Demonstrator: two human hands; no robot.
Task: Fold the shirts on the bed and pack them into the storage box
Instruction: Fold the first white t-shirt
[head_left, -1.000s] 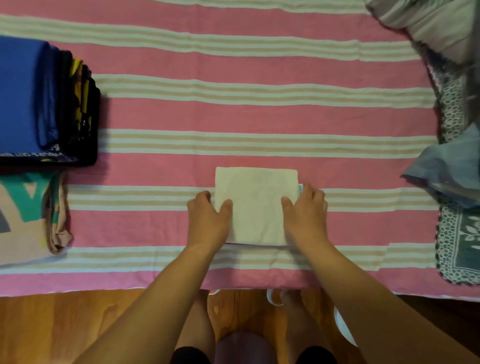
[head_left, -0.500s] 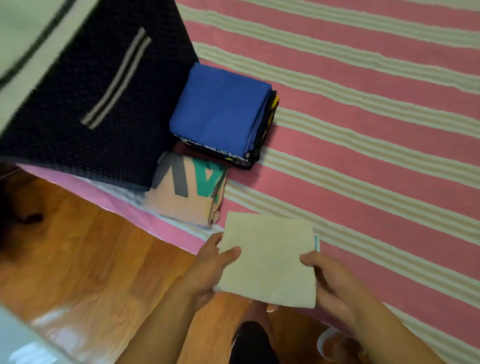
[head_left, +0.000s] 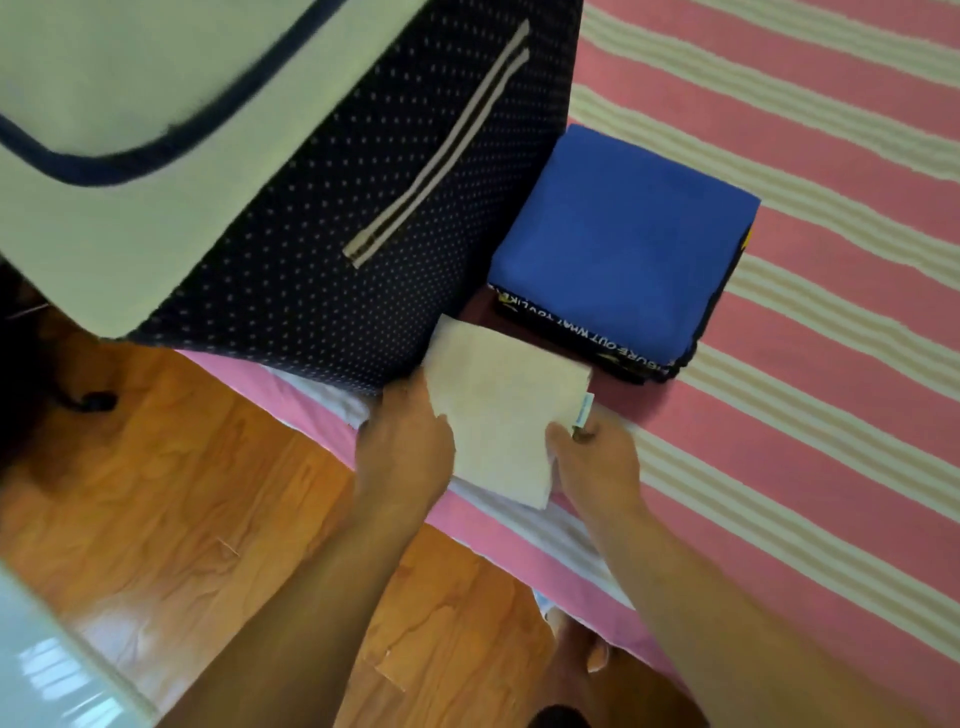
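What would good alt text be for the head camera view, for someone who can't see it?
Two hands, left hand and right hand, hold a small folded cream shirt at the edge of a pink striped bed. Beside it are a navy polka-dot fabric storage box and a folded-shirt stack topped in blue.

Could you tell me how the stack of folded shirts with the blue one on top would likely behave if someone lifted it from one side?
The stack is soft cloth, so it would probably sag rather than stay flat. Its separate layers show at the edge, so they may slide apart. Supporting it from both sides seems safer.
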